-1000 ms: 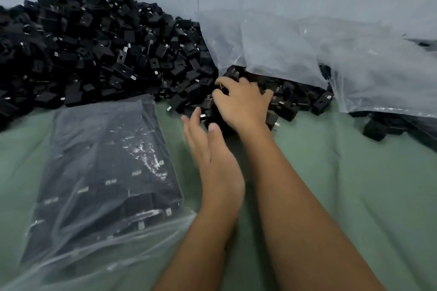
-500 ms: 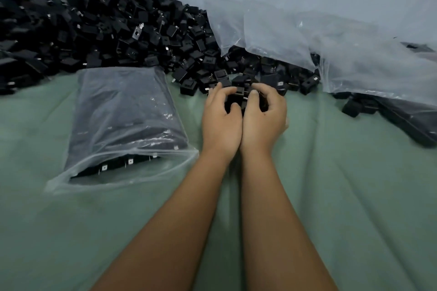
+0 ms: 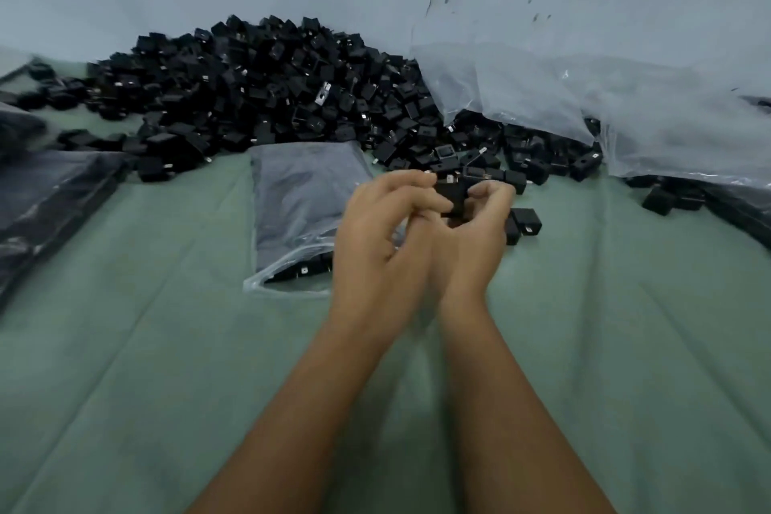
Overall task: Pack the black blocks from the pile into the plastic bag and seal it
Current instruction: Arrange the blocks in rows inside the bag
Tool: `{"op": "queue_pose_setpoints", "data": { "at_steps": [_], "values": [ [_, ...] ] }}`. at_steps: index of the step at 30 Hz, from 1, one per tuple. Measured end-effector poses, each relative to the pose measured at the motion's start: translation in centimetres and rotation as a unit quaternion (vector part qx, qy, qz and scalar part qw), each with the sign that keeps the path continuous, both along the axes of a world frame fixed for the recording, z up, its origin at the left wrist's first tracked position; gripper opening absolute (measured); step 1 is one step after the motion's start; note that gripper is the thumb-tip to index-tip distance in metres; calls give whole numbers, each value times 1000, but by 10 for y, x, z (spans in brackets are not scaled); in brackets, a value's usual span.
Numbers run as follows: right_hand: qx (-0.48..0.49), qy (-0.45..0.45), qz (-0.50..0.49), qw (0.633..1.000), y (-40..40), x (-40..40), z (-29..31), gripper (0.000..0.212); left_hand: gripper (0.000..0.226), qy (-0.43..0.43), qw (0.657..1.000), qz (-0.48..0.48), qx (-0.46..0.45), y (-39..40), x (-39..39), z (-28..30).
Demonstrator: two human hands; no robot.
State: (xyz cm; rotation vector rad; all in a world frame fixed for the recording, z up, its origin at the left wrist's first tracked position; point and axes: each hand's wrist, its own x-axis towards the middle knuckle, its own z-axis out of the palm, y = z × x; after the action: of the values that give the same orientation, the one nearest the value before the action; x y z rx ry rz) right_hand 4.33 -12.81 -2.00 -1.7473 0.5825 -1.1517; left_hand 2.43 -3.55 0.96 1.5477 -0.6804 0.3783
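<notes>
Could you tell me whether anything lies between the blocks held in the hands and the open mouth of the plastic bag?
Nothing visible does. The left hand and right hand hold a clump of black blocks just right of the plastic bag. Its open mouth faces the person on the green cloth, partly hidden behind the left hand.

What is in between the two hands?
In the head view, a bunch of black blocks sits between the left hand and right hand, whose fingers curl around them.

Two hands, left hand (image 3: pixel 377 238) and right hand (image 3: pixel 475 238), cup black blocks (image 3: pixel 452 196) together above a green cloth (image 3: pixel 167 367), beside an open plastic bag (image 3: pixel 300 200) and the pile (image 3: pixel 258 96).
</notes>
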Motion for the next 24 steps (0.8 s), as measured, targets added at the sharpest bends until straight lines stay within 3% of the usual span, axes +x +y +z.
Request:
{"op": "queue_pose_setpoints", "data": {
  "at_steps": [2,5,7,9,12,14,17,21,24],
  "values": [
    [-61,-6,-1,998,8,1,-2,36,27,32,997,65,-27,31,24,2],
    [-278,-30,48,959,33,-4,-4,18,31,118,982,133,-68,66,65,0],
    [-385,-47,98,916,44,-7,-6,9,28,153,978,121,-75,81,83,-4],
    [-429,-59,145,889,50,-10,-6,7,27,177,979,95,-34,90,90,-10],
    [-462,-74,195,862,55,-13,-6,9,13,166,984,24,66,99,87,-25],
    [-462,-66,221,857,57,-12,-5,12,27,104,984,-18,145,104,83,-30],
    [-432,-50,197,879,56,-8,-6,19,40,27,975,-21,219,108,79,-29],
    [-364,-32,173,915,50,-7,-8,41,31,-42,943,13,329,109,68,-30],
    [-353,-34,177,918,47,-7,-9,45,27,-41,941,24,335,107,68,-28]
  ]
}}
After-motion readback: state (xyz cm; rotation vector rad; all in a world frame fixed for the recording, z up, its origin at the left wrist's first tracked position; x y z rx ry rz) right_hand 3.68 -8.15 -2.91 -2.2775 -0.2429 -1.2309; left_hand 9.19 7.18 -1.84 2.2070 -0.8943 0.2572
